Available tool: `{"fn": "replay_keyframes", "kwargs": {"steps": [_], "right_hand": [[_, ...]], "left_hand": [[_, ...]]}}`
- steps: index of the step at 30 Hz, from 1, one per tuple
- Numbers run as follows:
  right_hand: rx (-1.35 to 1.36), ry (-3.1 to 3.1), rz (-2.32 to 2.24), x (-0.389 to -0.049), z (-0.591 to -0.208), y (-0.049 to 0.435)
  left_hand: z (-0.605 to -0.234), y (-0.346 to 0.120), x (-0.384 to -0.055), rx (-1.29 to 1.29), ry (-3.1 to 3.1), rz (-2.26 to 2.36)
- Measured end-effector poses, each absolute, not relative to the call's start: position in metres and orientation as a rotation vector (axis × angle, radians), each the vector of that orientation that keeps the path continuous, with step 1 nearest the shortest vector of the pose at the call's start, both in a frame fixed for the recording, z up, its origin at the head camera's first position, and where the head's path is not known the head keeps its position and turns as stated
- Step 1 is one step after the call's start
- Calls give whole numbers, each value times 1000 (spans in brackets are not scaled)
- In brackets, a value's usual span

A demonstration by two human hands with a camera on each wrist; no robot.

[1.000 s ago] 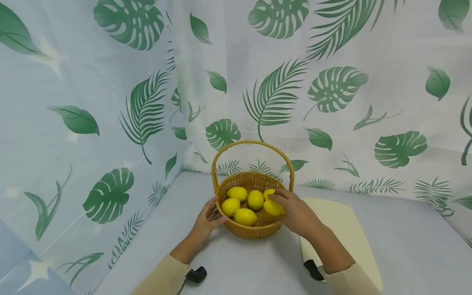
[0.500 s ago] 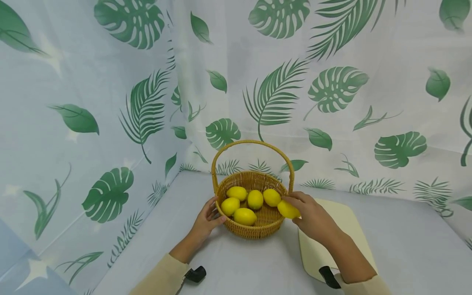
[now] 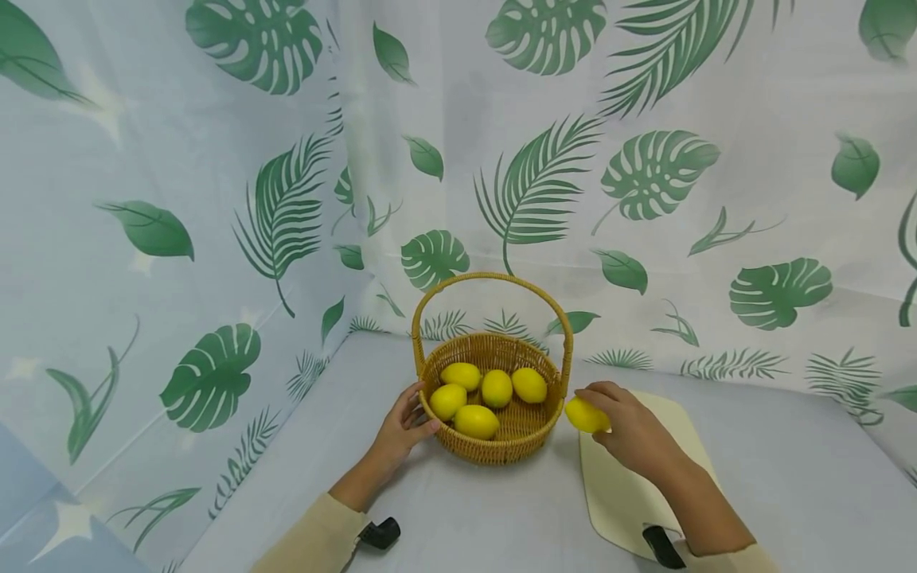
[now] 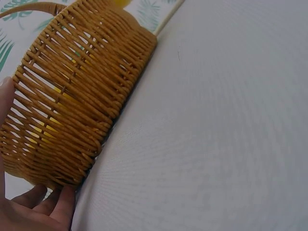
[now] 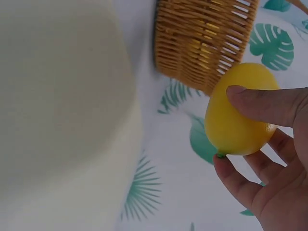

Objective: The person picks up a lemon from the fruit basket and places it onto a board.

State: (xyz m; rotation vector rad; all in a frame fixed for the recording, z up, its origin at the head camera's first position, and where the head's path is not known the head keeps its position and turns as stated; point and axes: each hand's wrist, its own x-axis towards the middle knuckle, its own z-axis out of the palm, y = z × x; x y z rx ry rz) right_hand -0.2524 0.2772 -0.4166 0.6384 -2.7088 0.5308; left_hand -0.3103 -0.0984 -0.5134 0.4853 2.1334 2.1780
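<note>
A wicker basket [image 3: 494,452] with a tall arched handle stands on the table, holding several yellow lemons [image 3: 476,422]. My left hand [image 3: 396,436] holds the basket's left side; in the left wrist view its fingers [image 4: 62,208] curve against the woven wall, with the thumb at the view's left edge. Just outside the basket's right rim, my right hand [image 3: 634,430] pinches one lemon [image 3: 587,415] above the table. Seen from the right wrist, the thumb lies across this lemon [image 5: 238,115], fingers behind and below it, and a small green tip shows at its end.
A cream-coloured board [image 3: 619,501] lies on the table right of the basket, partly under my right forearm. The table [image 3: 458,525] has a pale cover. Leaf-printed curtains [image 3: 544,278] rise behind it and on the left.
My right hand has lifted a lemon out of the basket's right side and carried it rightward past the rim. The left hand has stayed on the basket.
</note>
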Motion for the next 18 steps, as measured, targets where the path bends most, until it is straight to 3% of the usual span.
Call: {"fn": "replay_keyframes", "kwargs": {"steps": [10,18], "right_hand": [[589,-2787,626,-267,-434,294],[577,-2826,596,-282,-448,308]], "left_hand": [[-510,-99,-311,502,2089,2149],[-484,-100,-293,507,2071,2140]]}}
